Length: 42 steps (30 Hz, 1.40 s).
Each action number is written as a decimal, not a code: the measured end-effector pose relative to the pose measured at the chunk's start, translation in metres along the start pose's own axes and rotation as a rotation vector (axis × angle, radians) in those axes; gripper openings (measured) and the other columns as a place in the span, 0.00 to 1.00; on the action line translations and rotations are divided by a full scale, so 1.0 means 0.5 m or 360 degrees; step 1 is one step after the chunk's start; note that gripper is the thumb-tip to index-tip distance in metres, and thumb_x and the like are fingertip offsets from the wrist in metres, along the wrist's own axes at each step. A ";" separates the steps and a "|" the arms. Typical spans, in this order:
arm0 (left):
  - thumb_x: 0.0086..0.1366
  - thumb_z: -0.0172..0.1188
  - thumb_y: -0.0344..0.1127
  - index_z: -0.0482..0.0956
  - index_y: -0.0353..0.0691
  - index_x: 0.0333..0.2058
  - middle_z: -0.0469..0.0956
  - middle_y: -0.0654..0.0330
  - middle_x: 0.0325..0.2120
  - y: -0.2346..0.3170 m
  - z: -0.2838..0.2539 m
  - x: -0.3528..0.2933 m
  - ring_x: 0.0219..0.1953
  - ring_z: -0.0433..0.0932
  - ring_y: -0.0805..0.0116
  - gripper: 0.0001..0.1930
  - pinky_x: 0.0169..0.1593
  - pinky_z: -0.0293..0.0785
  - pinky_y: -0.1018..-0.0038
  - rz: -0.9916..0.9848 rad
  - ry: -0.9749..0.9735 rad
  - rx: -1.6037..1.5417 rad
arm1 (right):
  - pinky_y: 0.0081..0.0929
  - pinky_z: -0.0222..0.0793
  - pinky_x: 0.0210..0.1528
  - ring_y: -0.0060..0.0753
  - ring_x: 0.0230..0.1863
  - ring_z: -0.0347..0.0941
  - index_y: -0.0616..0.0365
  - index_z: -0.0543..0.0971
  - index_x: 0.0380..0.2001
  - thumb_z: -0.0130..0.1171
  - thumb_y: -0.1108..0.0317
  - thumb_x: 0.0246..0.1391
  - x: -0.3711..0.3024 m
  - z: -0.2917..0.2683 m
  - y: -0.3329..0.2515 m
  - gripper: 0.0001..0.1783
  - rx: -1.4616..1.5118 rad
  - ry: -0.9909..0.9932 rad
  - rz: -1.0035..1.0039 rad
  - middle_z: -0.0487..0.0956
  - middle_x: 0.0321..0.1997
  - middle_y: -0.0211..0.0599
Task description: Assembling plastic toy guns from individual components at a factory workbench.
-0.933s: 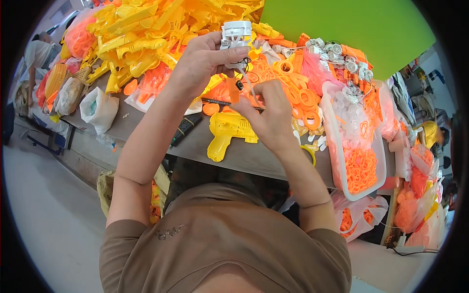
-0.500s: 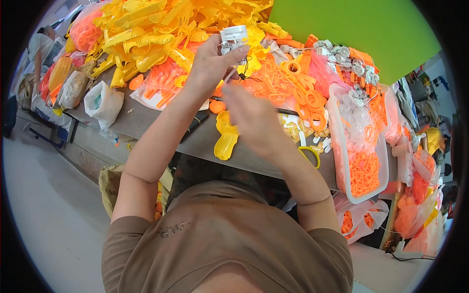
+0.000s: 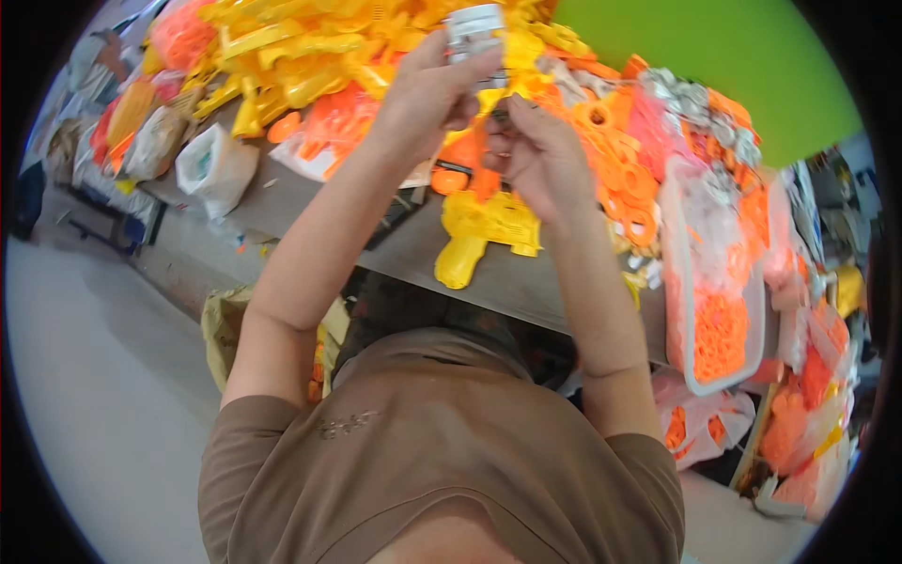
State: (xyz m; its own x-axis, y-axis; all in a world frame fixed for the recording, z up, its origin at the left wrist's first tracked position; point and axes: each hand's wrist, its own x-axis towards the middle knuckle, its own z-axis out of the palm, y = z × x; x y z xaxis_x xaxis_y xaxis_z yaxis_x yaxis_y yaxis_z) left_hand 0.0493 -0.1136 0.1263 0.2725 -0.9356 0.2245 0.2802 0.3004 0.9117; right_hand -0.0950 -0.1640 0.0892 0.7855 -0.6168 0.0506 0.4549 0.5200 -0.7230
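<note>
My left hand is raised over the table and closed around a white plastic mechanism with a rounded top. Just to its right, my right hand has its fingers bent together at the mechanism's lower end. Something small and dark shows at those fingertips, too blurred to name. Beneath both hands lies a yellow toy gun shell on the table, its grip toward me. An orange piece sits at the shell's far side.
Yellow plastic shells are heaped at the back. Orange rings lie to the right, near a clear tub of small orange parts. White mechanisms are piled behind it. A white bag stands at the left; a green board rises behind.
Both hands appear farther up and right in the picture. My right hand has come up beside the left, its fingers now bent together. More of the yellow shell shows. The whole view has shifted.
</note>
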 end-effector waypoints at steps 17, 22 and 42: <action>0.48 0.65 0.47 0.75 0.36 0.30 0.77 0.56 0.23 -0.136 -0.005 0.065 0.24 0.75 0.68 0.19 0.28 0.72 0.71 -0.0065 -0.0120 0.0923 | 0.12 0.58 0.18 0.14 0.15 0.64 0.60 0.74 0.28 0.53 0.65 0.54 0.018 -0.128 -0.090 0.08 -0.1784 0.0136 0.0304 0.71 0.19 0.25; 0.47 0.65 0.51 0.75 0.34 0.31 0.78 0.49 0.27 -0.190 -0.016 -0.007 0.30 0.78 0.60 0.23 0.34 0.72 0.67 -0.0291 -0.0376 0.1166 | 0.13 0.58 0.15 0.17 0.11 0.63 0.63 0.74 0.27 0.53 0.71 0.52 -0.054 -0.139 -0.029 0.06 -0.1536 0.0135 0.0774 0.70 0.15 0.27; 0.56 0.63 0.43 0.71 0.33 0.36 0.74 0.62 0.22 -0.237 -0.029 -0.155 0.18 0.69 0.79 0.19 0.20 0.67 0.79 -0.0497 0.0017 0.0719 | 0.20 0.62 0.16 0.22 0.14 0.66 0.63 0.68 0.26 0.52 0.66 0.56 -0.143 -0.152 0.133 0.11 -0.2140 0.0653 -0.0021 0.71 0.18 0.33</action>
State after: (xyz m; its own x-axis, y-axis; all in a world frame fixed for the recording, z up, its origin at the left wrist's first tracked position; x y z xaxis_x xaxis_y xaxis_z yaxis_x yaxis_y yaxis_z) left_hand 0.0082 -0.0738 -0.0044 0.2496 -0.9649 -0.0819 -0.0733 -0.1031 0.9920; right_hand -0.1528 -0.1306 -0.0148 0.5016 -0.8646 0.0291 -0.4656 -0.2982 -0.8332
